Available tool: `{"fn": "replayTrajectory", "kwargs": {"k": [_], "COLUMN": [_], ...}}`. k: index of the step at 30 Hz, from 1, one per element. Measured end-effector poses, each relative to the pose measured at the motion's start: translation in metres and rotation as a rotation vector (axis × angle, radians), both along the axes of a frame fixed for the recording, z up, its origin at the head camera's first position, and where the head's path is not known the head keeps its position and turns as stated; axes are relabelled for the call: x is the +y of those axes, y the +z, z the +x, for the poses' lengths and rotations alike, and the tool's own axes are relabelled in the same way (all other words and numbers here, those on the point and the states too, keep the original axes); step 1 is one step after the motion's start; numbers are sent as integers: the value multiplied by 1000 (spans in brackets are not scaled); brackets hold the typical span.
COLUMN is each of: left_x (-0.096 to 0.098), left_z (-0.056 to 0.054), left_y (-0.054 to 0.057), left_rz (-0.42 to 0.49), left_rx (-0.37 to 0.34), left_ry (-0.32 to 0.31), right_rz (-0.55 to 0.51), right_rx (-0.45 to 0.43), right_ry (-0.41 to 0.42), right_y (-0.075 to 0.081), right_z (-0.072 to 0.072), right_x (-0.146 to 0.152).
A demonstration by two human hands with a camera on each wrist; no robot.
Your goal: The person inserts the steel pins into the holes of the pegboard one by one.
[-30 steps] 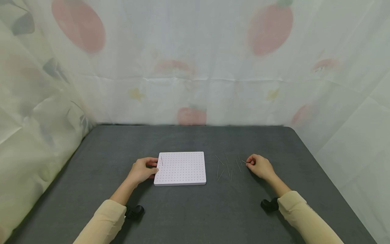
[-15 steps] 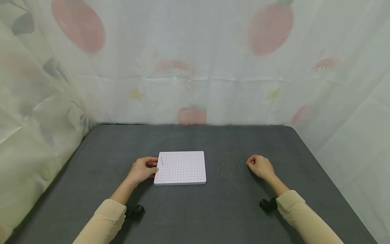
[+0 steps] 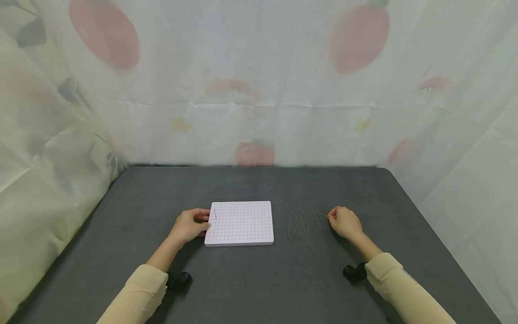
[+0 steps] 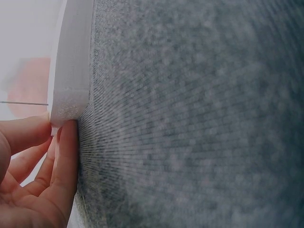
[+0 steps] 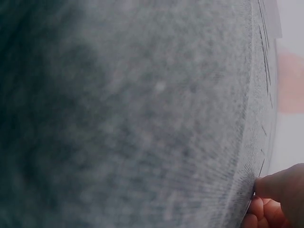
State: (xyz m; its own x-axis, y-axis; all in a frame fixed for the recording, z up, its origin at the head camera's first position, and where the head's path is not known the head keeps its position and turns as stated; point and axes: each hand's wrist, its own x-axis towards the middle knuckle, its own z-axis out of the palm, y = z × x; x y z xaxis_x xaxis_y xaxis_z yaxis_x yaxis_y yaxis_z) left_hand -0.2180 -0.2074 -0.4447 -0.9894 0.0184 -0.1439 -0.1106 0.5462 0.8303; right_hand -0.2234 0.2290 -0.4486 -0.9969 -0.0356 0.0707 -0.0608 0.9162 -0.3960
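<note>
A white pegboard [image 3: 243,223] with rows of small holes lies flat on the table. My left hand [image 3: 190,226] grips its left edge, with the thumb on top and fingers at the side, as the left wrist view shows. One thin metal pin [image 3: 215,213] stands upright in the board near its upper left corner; in the left wrist view this pin [image 4: 23,103] sticks out of the top face. To the right, my right hand [image 3: 345,222] is low at the table, thumb and fingertips pinching the end of another thin metal pin [image 5: 261,167].
Several loose thin metal pins [image 3: 302,224] lie scattered on the dark grey table [image 3: 259,283] between the board and my right hand. A pale printed curtain [image 3: 259,81] hangs behind the table and along both sides.
My right hand has shifted very slightly, its fingers drawn in closer at the pin's end. The left hand and the pegboard stay in place.
</note>
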Motion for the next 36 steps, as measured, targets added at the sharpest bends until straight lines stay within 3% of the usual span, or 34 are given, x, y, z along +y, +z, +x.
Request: {"fn": "replayTrajectory", "kwargs": {"k": [14, 36], "left_x": [-1, 1], "left_z": [1, 0], "left_y": [2, -1], "left_rz": [3, -25], "left_rx": [-2, -5], "left_ry": [1, 19], "right_rz": [-84, -263], "right_rx": [25, 95], "right_ry": [-24, 152], "right_y": [5, 12], "right_z": [-7, -21], "right_x": [-5, -47]}}
